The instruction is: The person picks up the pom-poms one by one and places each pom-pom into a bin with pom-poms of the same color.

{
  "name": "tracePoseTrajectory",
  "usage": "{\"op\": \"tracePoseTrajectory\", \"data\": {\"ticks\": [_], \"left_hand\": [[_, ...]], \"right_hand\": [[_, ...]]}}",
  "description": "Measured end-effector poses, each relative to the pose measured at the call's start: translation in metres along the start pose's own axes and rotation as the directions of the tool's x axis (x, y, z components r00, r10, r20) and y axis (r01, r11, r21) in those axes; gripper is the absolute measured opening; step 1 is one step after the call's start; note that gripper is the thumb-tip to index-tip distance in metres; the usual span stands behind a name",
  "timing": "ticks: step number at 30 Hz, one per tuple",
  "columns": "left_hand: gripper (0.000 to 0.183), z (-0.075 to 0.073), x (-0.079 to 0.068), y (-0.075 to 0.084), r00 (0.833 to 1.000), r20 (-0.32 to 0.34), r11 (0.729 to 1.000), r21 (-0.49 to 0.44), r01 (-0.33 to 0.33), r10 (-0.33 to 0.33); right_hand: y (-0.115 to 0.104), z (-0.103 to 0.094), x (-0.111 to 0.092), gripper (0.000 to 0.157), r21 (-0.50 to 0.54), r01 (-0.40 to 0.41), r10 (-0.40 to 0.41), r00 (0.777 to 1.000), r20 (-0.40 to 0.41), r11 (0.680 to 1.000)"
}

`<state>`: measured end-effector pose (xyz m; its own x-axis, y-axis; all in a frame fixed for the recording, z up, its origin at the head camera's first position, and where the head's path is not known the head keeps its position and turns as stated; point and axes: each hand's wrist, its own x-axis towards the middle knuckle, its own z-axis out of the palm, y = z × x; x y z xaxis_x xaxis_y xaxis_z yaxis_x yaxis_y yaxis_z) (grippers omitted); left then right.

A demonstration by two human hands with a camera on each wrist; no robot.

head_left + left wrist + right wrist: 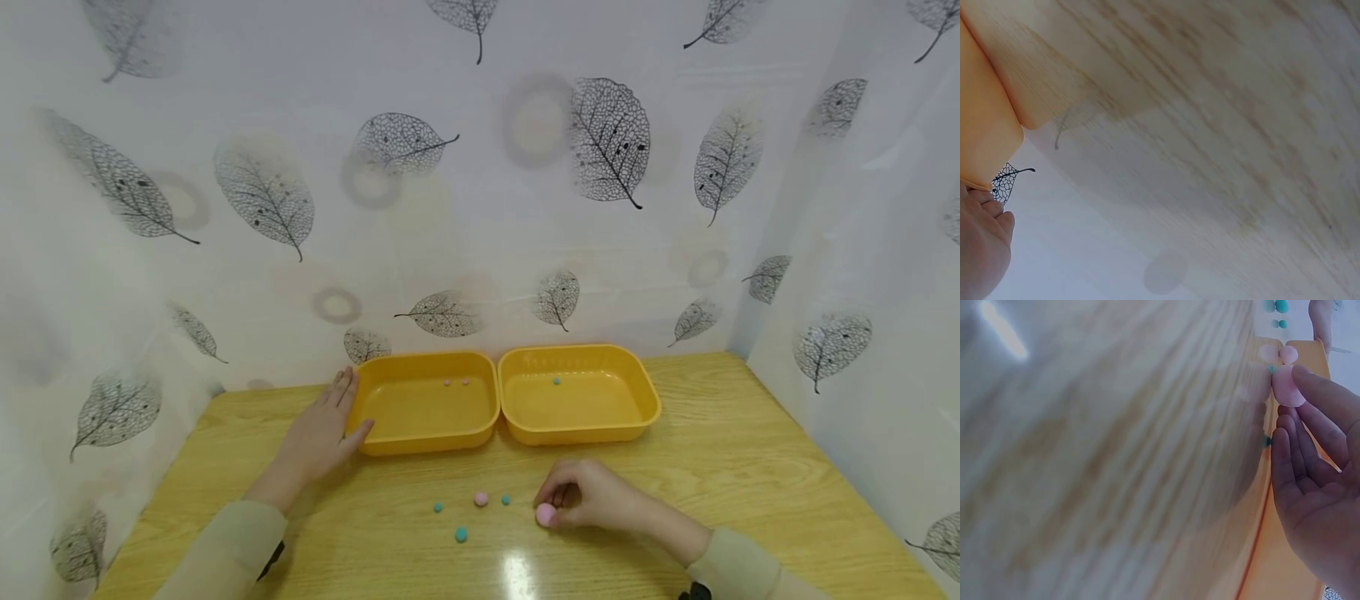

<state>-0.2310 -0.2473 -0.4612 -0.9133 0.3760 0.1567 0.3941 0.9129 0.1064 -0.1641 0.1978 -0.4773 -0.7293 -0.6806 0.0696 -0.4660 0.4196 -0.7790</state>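
Leaf-printed sheeting backs the wood-grain surface before you. Your right hand has its grip clamped on the large pink ball, pinching it nearer you than the right yellow tray; your left hand rests, fingers extended, against the outer side of the left yellow tray. That ball is probably light and, being round, apt to roll; hold it gently across its widest part, as its softness can't be told by eye.

backdrop: white leaf-print sheeting | wood-grain table | light: glare patch near front
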Motion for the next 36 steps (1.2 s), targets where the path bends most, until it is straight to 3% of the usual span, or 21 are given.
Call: {"op": "tracePoseTrajectory", "data": {"ticks": [9,24,36], "left_hand": [[0.079,0.0,-0.002,0.0,1.0,-0.011,1.0,-0.004,-0.002,0.002],[0.079,-0.002,-0.003,0.001,1.0,-0.006,1.0,-0.009,-0.001,0.001],[0.079,-0.002,-0.002,0.001,1.0,-0.006,1.0,-0.021,0.004,-0.004]], "right_hand": [[-0.003,0.001,0.001,0.014,-0.059,0.009,-0.008,1.0,0.015,0.998],[-0.009,-0.005,0.008,0.012,-0.059,-0.019,0.015,0.998,-0.063,0.998],[-0.022,-0.023,0.023,0.014,-0.078,0.048,-0.057,0.991,-0.124,0.996]]}}
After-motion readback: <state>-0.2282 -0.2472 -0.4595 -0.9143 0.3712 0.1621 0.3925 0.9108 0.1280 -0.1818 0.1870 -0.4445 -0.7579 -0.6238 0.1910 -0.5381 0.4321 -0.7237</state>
